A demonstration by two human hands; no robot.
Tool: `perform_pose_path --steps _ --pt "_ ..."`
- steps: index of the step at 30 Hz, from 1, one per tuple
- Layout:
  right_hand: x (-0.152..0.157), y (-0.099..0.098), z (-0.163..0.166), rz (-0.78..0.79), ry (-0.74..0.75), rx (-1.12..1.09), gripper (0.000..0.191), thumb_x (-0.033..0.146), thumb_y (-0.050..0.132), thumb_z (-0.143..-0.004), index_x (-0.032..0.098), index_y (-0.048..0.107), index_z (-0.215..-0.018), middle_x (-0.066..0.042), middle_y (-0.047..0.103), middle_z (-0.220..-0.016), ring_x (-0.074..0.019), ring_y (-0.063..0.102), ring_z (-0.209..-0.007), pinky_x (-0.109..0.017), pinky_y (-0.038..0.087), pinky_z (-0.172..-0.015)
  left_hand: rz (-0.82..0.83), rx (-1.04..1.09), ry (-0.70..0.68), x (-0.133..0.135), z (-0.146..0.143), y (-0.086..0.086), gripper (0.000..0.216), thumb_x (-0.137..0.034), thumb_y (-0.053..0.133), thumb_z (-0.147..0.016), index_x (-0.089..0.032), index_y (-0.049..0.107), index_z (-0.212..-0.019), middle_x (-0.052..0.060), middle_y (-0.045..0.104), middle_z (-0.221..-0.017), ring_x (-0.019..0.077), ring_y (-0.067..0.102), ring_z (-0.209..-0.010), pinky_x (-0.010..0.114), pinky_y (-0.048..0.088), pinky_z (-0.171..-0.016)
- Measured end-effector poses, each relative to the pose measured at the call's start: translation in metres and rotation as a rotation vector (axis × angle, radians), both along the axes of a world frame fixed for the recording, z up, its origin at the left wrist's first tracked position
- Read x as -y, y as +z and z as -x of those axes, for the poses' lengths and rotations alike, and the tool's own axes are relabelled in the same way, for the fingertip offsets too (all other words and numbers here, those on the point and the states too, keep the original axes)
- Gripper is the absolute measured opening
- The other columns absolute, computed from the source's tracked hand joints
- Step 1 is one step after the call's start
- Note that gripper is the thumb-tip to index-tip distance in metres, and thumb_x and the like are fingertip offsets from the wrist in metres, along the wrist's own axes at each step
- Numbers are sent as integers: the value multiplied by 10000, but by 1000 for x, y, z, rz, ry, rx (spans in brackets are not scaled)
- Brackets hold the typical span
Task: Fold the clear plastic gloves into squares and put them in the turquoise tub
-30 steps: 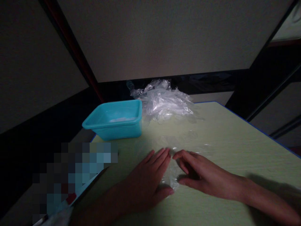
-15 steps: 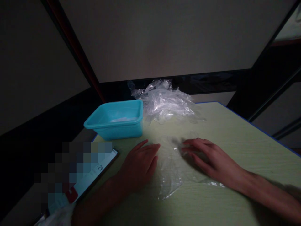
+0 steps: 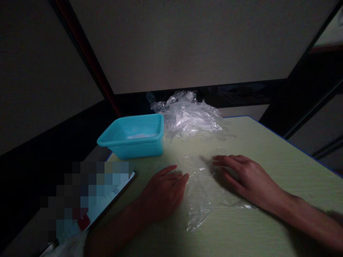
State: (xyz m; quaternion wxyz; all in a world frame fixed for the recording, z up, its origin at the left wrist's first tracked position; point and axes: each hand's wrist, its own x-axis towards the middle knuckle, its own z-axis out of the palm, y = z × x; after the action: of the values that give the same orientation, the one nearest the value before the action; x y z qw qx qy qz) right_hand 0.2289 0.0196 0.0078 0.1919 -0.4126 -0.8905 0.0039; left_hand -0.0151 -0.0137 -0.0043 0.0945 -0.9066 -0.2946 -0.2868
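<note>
A clear thin plastic sheet [image 3: 203,194], perhaps a glove or bag, lies flat on the pale green table [image 3: 268,150]. My left hand [image 3: 163,191] rests palm down at its left edge, fingers together and stretched out. My right hand [image 3: 245,176] lies flat on the sheet's right part with its fingers spread. Neither hand grips anything. The light is dim.
A turquoise plastic tub [image 3: 134,137] stands at the table's far left corner. Beside it lies a crumpled heap of clear plastic [image 3: 189,116]. A phone with a lit screen [image 3: 104,203] lies at the left edge. The table has a blue rim.
Both hands slid apart from the middle of the sheet and further away from me, so the plastic now lies spread flat. In the last half second they barely moved.
</note>
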Motion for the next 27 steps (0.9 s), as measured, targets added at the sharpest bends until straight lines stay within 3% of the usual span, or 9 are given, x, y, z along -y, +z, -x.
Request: perform_pose_path --steps 5,12,18,23,27 --pt "-6 -3 -4 -31 -82 73 396 231 306 -869 62 570 -1111 -154 684 -815 -257 650 -667 -412 525 -601 30 7 -25 3 -1 -1 237 -85 361 -882 -73 562 -1009 87 709 -827 140 668 -795 348 465 -938" --pt "-12 -4 -4 -25 -41 89 408 196 316 -860 30 525 -1167 -168 680 -894 -268 643 -786 -455 519 -722 35 -20 -89 11 -8 -2 244 -97 350 -882 -76 559 -1005 80 708 -835 143 656 -826 343 448 -953" --pt "-13 -9 -5 45 38 78 407 136 351 -851 95 435 -1247 -161 586 -1187 -260 552 -1076 -551 350 -974 100 -29 -137 23 -16 1 257 -90 354 -856 -95 547 -1026 68 701 -805 132 643 -776 317 435 -953" --pt "-15 -10 -3 154 120 33 456 120 339 -842 165 374 -1295 -128 532 -1265 -257 463 -1185 -611 243 -1012 256 -87 -217 35 -26 5 253 -150 407 -856 -118 525 -1077 48 694 -879 143 622 -849 304 396 -978" --pt "-18 -9 -2 211 199 38 489 90 351 -828 170 358 -1311 -118 493 -1304 -234 395 -1246 -590 187 -1045 255 -145 -293 40 -32 0 257 -230 435 -901 -148 506 -1134 43 671 -1034 152 572 -1023 320 322 -1035"
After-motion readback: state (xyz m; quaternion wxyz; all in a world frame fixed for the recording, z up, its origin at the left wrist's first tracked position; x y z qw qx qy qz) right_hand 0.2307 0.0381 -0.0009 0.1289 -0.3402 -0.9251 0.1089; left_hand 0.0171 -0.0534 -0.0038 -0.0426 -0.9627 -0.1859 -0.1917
